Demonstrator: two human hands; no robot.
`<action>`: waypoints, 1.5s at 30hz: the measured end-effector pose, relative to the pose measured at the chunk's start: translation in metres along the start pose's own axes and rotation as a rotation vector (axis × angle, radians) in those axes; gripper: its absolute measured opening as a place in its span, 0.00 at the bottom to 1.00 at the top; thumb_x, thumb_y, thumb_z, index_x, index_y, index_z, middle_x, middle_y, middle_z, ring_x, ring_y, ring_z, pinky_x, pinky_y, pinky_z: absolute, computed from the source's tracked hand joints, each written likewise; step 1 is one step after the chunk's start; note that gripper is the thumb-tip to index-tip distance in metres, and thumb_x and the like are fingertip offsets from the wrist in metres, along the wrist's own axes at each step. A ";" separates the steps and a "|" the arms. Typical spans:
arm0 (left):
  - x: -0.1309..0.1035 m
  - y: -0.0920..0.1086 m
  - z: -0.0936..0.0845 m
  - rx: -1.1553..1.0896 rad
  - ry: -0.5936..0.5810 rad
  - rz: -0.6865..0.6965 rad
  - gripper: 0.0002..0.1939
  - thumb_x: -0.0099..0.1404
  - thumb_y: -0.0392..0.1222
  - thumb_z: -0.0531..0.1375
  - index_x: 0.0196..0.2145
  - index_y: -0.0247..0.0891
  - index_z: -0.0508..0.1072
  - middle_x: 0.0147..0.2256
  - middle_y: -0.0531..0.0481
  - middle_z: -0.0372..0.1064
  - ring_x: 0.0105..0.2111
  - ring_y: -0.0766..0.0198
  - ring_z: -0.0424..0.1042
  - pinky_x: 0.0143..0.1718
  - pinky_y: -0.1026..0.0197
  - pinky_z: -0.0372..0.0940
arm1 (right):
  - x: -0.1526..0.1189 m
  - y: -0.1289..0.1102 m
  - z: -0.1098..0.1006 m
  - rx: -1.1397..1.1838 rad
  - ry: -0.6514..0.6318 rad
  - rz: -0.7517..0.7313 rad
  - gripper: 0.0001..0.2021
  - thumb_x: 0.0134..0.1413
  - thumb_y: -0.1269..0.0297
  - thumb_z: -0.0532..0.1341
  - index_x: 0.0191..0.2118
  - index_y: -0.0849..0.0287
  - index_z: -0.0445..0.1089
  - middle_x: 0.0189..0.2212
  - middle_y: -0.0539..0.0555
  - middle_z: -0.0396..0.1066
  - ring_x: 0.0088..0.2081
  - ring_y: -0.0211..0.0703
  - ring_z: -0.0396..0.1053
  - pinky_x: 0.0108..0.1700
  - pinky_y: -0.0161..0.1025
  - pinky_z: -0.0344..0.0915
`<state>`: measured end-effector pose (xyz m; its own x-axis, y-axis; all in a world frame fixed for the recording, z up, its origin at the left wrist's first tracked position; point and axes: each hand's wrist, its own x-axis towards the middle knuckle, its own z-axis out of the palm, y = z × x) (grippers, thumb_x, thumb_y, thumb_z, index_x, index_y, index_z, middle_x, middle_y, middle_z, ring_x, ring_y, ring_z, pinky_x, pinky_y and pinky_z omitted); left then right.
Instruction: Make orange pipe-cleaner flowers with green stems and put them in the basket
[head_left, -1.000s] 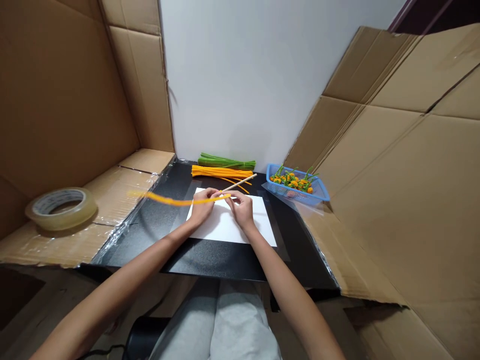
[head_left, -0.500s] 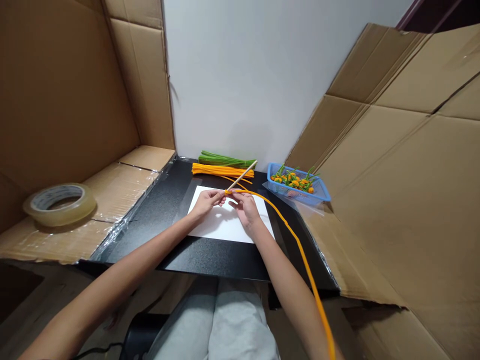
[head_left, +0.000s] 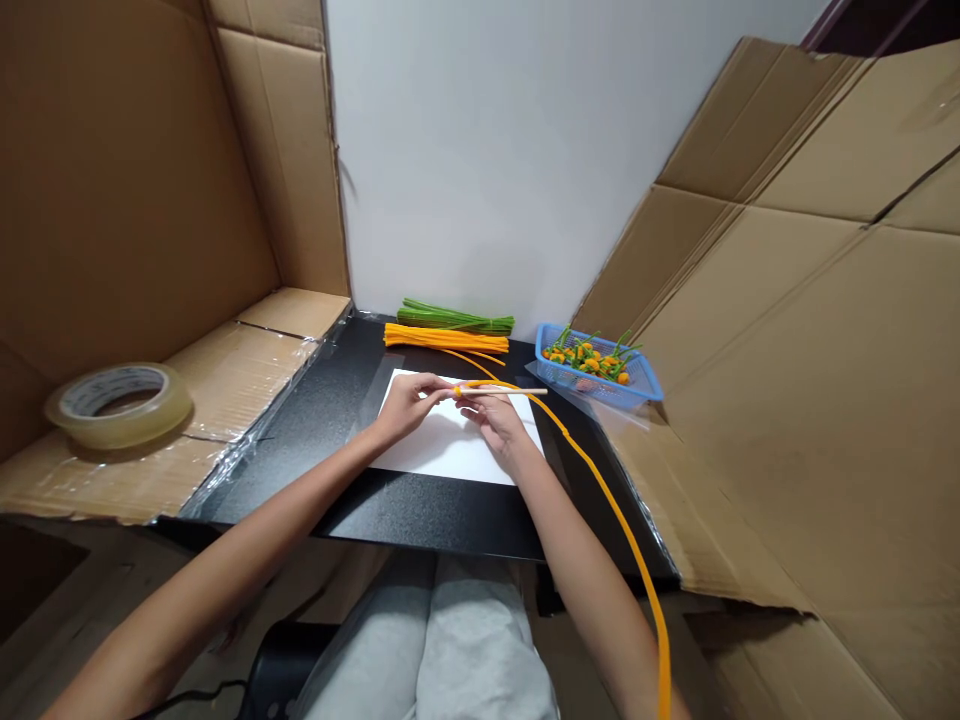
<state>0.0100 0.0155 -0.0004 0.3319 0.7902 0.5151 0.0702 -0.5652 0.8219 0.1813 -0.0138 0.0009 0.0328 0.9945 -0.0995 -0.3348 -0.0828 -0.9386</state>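
Evidently the largest item in view is the pale wall (head_left: 487, 150) behind the work area, flanked by a left cardboard panel (head_left: 127, 180) and a right cardboard panel (head_left: 810, 380). Between them stands a black bench (head_left: 427, 515), with clear tape along its side edges.

Flat on the bench: one white paper sheet (head_left: 442, 450), beneath both hands. At the rear right, a blue mesh basket (head_left: 637, 388) sits slightly askew, containing small orange heads on green stems (head_left: 591, 360). At far left, a roll of clear tape (head_left: 124, 432) lies flat on cardboard.

At the rear, against the wall, a bundle of green chenille stems (head_left: 454, 318) lies just behind a bundle of orange chenille stems (head_left: 446, 339). A few loose orange stems extend rightward from the latter.

Left hand (head_left: 409, 405): closed, fingertips pinching the left end of the wooden stick (head_left: 510, 391). Right hand (head_left: 497, 418): fingers partly curled, close under the stick and touching the work; exact grip cannot be told. The long orange chenille strand (head_left: 611, 493) arcs from the fingers over the right forearm and out of view below; one joint is noted along it.

Smallest item: a tight orange coil (head_left: 458, 392) at the stick's left end, between both hands. Stick roughly level, pointing right.
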 end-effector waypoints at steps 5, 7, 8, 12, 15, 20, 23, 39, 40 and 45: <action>-0.004 -0.005 0.006 0.009 0.075 -0.037 0.13 0.62 0.50 0.65 0.35 0.37 0.82 0.32 0.45 0.79 0.30 0.61 0.74 0.34 0.62 0.66 | 0.000 0.000 0.002 0.017 0.003 -0.010 0.09 0.36 0.64 0.71 0.30 0.57 0.77 0.25 0.50 0.76 0.28 0.37 0.70 0.35 0.36 0.62; -0.004 -0.009 0.008 0.038 0.144 -0.057 0.13 0.63 0.49 0.64 0.35 0.37 0.82 0.32 0.46 0.79 0.30 0.62 0.74 0.34 0.62 0.65 | -0.001 -0.001 0.005 0.054 -0.030 -0.007 0.11 0.37 0.62 0.72 0.31 0.57 0.77 0.27 0.50 0.77 0.30 0.38 0.71 0.36 0.36 0.63; -0.004 -0.010 0.008 0.044 0.177 -0.072 0.13 0.64 0.49 0.63 0.36 0.36 0.82 0.32 0.46 0.79 0.29 0.62 0.73 0.34 0.62 0.65 | -0.001 -0.001 0.006 0.071 -0.044 -0.006 0.12 0.37 0.61 0.73 0.32 0.56 0.76 0.29 0.51 0.77 0.31 0.39 0.71 0.36 0.37 0.63; -0.006 -0.011 0.011 0.001 0.163 -0.109 0.13 0.64 0.48 0.63 0.34 0.35 0.81 0.30 0.46 0.78 0.28 0.63 0.72 0.33 0.63 0.65 | 0.000 0.001 0.008 0.083 -0.009 -0.016 0.16 0.36 0.56 0.75 0.31 0.57 0.76 0.29 0.50 0.77 0.31 0.38 0.71 0.37 0.36 0.64; -0.009 -0.011 0.015 -0.052 0.144 -0.123 0.15 0.64 0.50 0.63 0.33 0.34 0.80 0.28 0.48 0.76 0.28 0.64 0.72 0.33 0.63 0.65 | 0.001 0.004 0.007 0.089 0.022 0.007 0.16 0.32 0.58 0.77 0.29 0.58 0.75 0.26 0.48 0.74 0.30 0.35 0.69 0.36 0.35 0.63; -0.009 -0.012 0.019 -0.129 0.165 -0.172 0.16 0.63 0.51 0.63 0.30 0.34 0.79 0.27 0.48 0.75 0.28 0.64 0.71 0.32 0.63 0.65 | 0.000 0.004 0.006 0.037 0.016 0.010 0.14 0.31 0.61 0.76 0.28 0.57 0.75 0.26 0.48 0.73 0.31 0.36 0.68 0.34 0.34 0.63; -0.008 -0.013 0.021 -0.199 0.159 -0.229 0.18 0.60 0.54 0.64 0.29 0.33 0.78 0.25 0.48 0.74 0.26 0.64 0.69 0.31 0.63 0.64 | 0.000 0.004 0.006 0.026 0.012 0.005 0.13 0.32 0.61 0.75 0.28 0.57 0.75 0.25 0.47 0.71 0.31 0.36 0.67 0.32 0.32 0.62; -0.008 -0.022 0.025 -0.641 0.075 -0.643 0.28 0.44 0.60 0.74 0.28 0.29 0.79 0.27 0.44 0.73 0.26 0.67 0.68 0.30 0.62 0.65 | 0.004 0.010 0.000 -0.263 -0.020 -0.212 0.13 0.36 0.56 0.74 0.30 0.56 0.80 0.27 0.51 0.76 0.30 0.40 0.66 0.32 0.37 0.61; -0.007 -0.021 0.025 -0.633 0.073 -0.640 0.29 0.44 0.61 0.73 0.28 0.29 0.79 0.27 0.43 0.73 0.26 0.66 0.68 0.29 0.62 0.65 | 0.004 0.009 0.001 -0.285 -0.023 -0.246 0.13 0.37 0.55 0.73 0.30 0.56 0.80 0.28 0.52 0.76 0.30 0.40 0.66 0.32 0.37 0.61; -0.005 -0.015 0.024 -0.598 0.051 -0.566 0.28 0.46 0.62 0.72 0.29 0.30 0.79 0.28 0.43 0.74 0.27 0.66 0.68 0.31 0.62 0.64 | 0.003 0.004 0.002 -0.302 -0.009 -0.301 0.13 0.39 0.53 0.73 0.29 0.55 0.80 0.29 0.52 0.77 0.30 0.41 0.66 0.32 0.39 0.61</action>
<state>0.0303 0.0145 -0.0213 0.3526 0.9356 -0.0174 -0.3032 0.1318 0.9438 0.1782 -0.0115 -0.0027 0.0783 0.9776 0.1954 -0.0209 0.1976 -0.9801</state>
